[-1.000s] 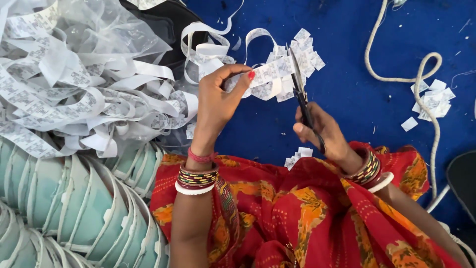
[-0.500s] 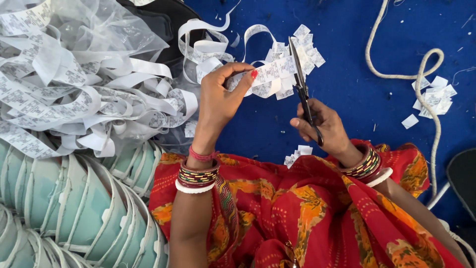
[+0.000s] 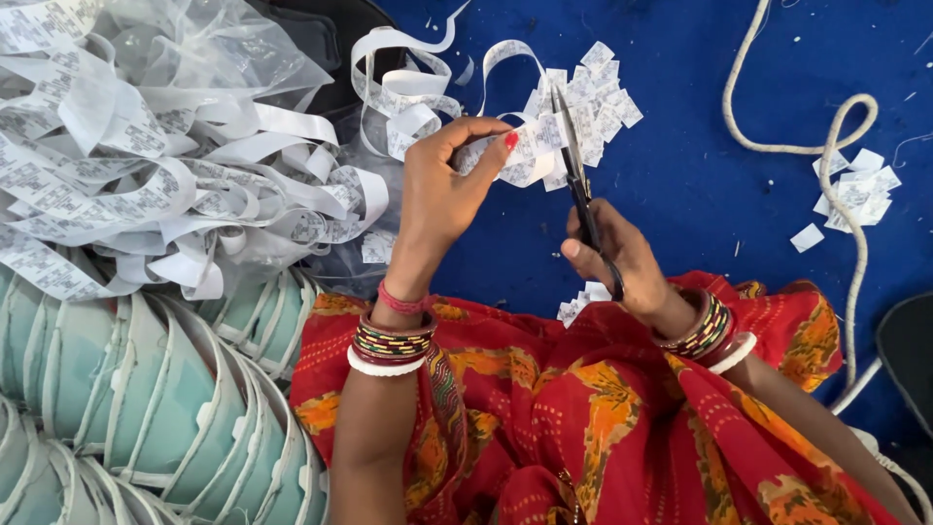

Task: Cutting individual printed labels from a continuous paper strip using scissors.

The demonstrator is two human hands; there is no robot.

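My left hand pinches the end of a long white printed label strip between thumb and fingers. My right hand grips black-handled scissors, blades pointing away from me and closed across the strip just right of my left fingertips. Beyond the blades lies a pile of small cut white labels on the blue cloth. Both wrists carry coloured bangles.
A big tangle of uncut label strip in clear plastic fills the left. Stacked pale green moulded cups lie at lower left. A cream rope and more cut labels are at right. My red patterned lap is below.
The scissors have shifted slightly left and their blades have come together on the strip. My left hand has barely moved, still pinching the strip.
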